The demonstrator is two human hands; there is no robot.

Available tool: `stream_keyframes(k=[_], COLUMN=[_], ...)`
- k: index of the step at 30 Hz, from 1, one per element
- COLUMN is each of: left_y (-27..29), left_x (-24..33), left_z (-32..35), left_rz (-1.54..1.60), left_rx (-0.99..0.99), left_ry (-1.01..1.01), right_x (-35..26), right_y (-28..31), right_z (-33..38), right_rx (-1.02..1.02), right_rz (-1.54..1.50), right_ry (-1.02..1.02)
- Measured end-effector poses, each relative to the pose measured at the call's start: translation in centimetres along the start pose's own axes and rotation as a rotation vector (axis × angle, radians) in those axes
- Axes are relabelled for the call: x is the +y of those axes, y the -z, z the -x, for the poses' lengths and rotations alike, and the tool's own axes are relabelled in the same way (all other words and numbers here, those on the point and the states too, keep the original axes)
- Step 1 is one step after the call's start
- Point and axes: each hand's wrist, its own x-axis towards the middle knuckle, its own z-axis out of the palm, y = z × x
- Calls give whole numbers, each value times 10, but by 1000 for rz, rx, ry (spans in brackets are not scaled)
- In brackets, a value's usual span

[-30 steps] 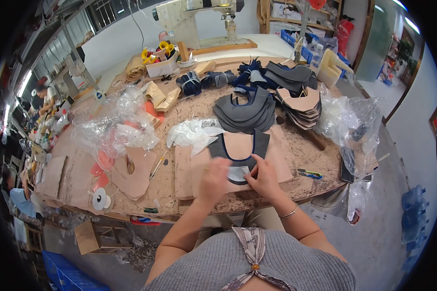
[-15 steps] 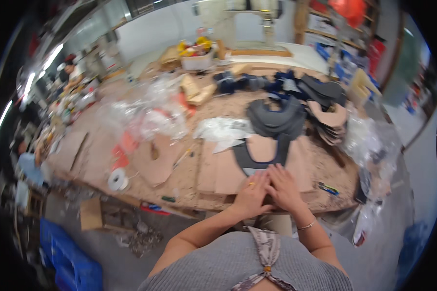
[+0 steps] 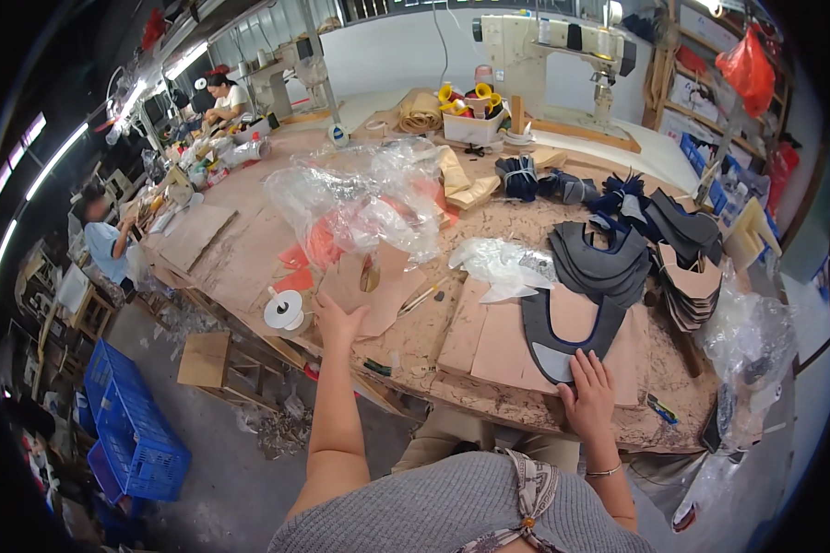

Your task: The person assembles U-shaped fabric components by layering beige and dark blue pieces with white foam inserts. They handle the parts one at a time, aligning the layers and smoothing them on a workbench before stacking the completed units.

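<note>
My left hand (image 3: 339,320) reaches to the left, its fingers stretched out at the edge of a flat tan pattern piece (image 3: 383,281) with a cut-out. Beside that hand stands a white spool (image 3: 288,310). My right hand (image 3: 588,394) lies open, fingers extended, on the near right part of a dark grey U-shaped piece (image 3: 607,330) with a dark blue inner edge. A light grey patch (image 3: 551,360) shows on this piece. Beneath it are tan boards (image 3: 489,343). Directly behind lies a stack of similar grey curved pieces (image 3: 599,265).
Clear plastic bags (image 3: 364,194) cover the back left of the table, and a white plastic sheet (image 3: 503,264) lies mid-table. Dark blue bundles (image 3: 622,195) sit behind. A cutter (image 3: 661,409) rests near the front right edge. A sewing machine (image 3: 553,46) stands at the back.
My left hand has left my right hand and moved left to the tan pattern piece. My right hand stays on the grey piece. The whole view has shifted.
</note>
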Motion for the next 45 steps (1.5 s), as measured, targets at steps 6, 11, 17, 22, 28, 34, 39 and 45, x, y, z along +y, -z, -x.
stream_keyframes(k=[6, 11, 17, 22, 28, 34, 39, 45], left_y=[14, 0, -19, -49, 4, 66, 67, 34], left_x=[3, -23, -21, -76, -10, 68, 178, 226], left_z=[-16, -42, -37, -82, -45, -28, 39, 99], left_rz=[-49, -77, -107, 90, 703, 1462, 1231, 872], left_rx=[-142, -284, -140, -259, -340, -127, -108, -373], left_ry=[-14, -54, -187, -199, 184, 216, -198, -433], right_x=[1, 3, 4, 5, 7, 3, -56, -97], right_y=[1, 1, 2, 1, 3, 10, 27, 1], right_z=[1, 4, 4, 6, 8, 4, -56, -141], right_rx=[7, 28, 49, 71, 106, 238, 260, 321], right_rz=[17, 11, -44, -79, -117, -224, -466, -690], right_ry=[-2, 5, 4, 30, 18, 19, 243, 267])
